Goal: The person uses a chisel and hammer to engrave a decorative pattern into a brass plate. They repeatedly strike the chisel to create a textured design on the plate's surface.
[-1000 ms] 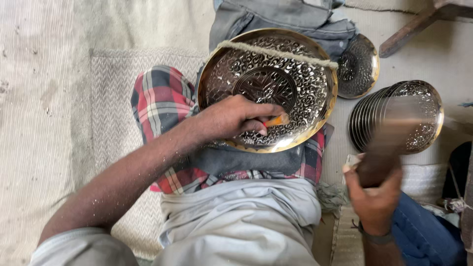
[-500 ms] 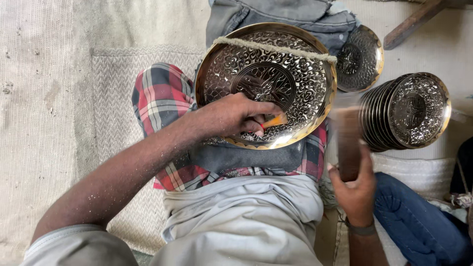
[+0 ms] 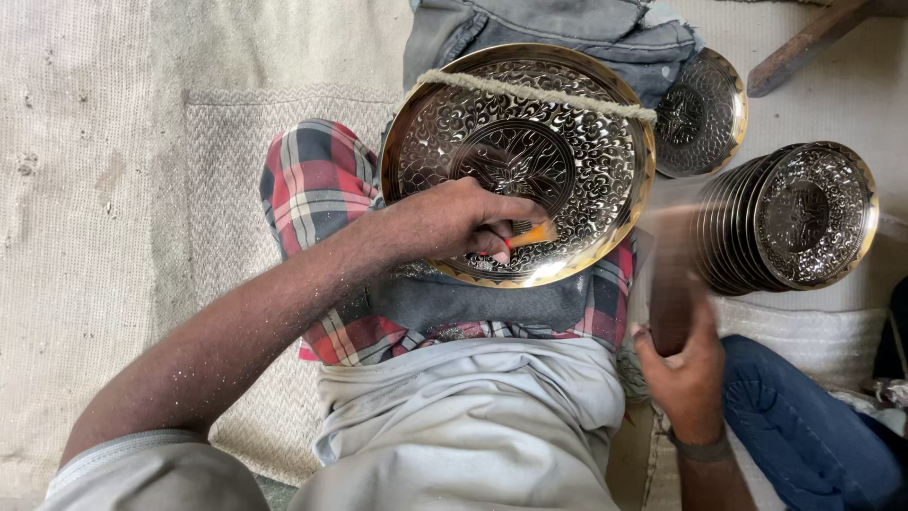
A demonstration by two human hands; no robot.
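Head view: left hand (image 3: pixel 454 227) curled tight, pinching a small orange-tipped tool (image 3: pixel 530 235) against the lower part of a big engraved brass plate (image 3: pixel 518 161), which rests tilted on the person's lap over plaid cloth (image 3: pixel 317 185), with a rope (image 3: pixel 539 93) stretched across its upper rim. Right hand (image 3: pixel 689 364) closed around a blurred wooden handle (image 3: pixel 670 284), held upright just beside the plate's right edge, near a stack of smaller plates (image 3: pixel 790 216) standing on edge on the floor mat (image 3: pixel 113 189). Another small plate (image 3: pixel 698 114) lies on grey cloth (image 3: pixel 567 24) behind the big one.
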